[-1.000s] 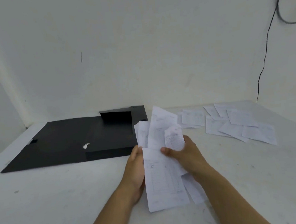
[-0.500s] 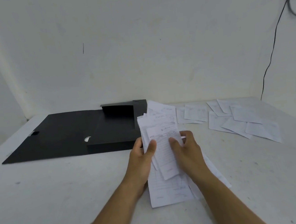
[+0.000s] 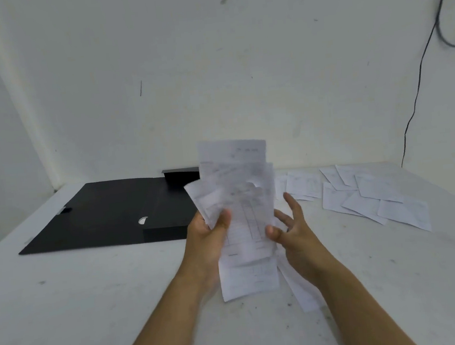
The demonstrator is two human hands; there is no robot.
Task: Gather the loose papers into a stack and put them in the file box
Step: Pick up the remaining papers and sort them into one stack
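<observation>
**Two hands, one uneven bundle, white room**

One white table [image 3: 67, 313], scuffed and flecked with dark marks, fills the lower half of your view. Behind it stands a white wall [image 3: 210, 62] with a few smudges and a short dark line at upper centre; a corner seam runs down the upper left of the frame. One black cable [image 3: 418, 90] hangs down the wall at the upper right and reaches the table's far edge.

One black file box [image 3: 108, 214], opened flat, lies at centre left, its far end partly hidden behind the sheets you hold.

One bundle of papers [image 3: 242, 226], fanned and unaligned, stands upright at centre frame. Your left hand [image 3: 207, 238] grips its left edge, thumb across the front. Your right hand [image 3: 293, 230] is spread, fingers extended, the thumb touching the bundle's right edge; the other fingers clasp nothing.

Several loose papers [image 3: 373, 194] lie overlapping on the table at centre right, well apart from the file box.
</observation>
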